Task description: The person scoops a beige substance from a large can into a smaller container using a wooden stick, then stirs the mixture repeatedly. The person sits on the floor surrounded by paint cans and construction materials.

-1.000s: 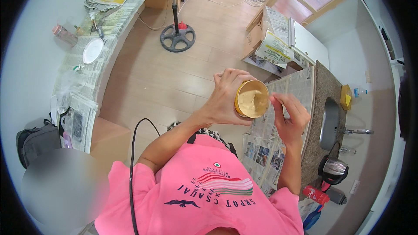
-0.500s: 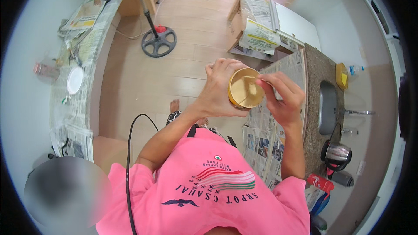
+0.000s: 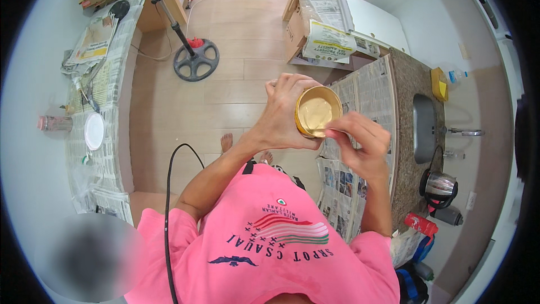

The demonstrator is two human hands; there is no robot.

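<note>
Left hand (image 3: 284,114) clamped round a round gold tin of pale paste (image 3: 318,112); right hand (image 3: 360,145) pinched at its rim. Held over bare wooden floor (image 3: 236,67) beside the newspaper-covered desk (image 3: 368,93): tilt too far, likely drips there

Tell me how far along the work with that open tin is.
Done: the gold tin is open, and cream-coloured paste shows inside. Newspaper already covers the counter beside the sink.
In hand: the left hand grips the tin from the side; the right hand has its fingertips at the rim.
Left: the paste looks full and smooth; no tool is visible.
</note>
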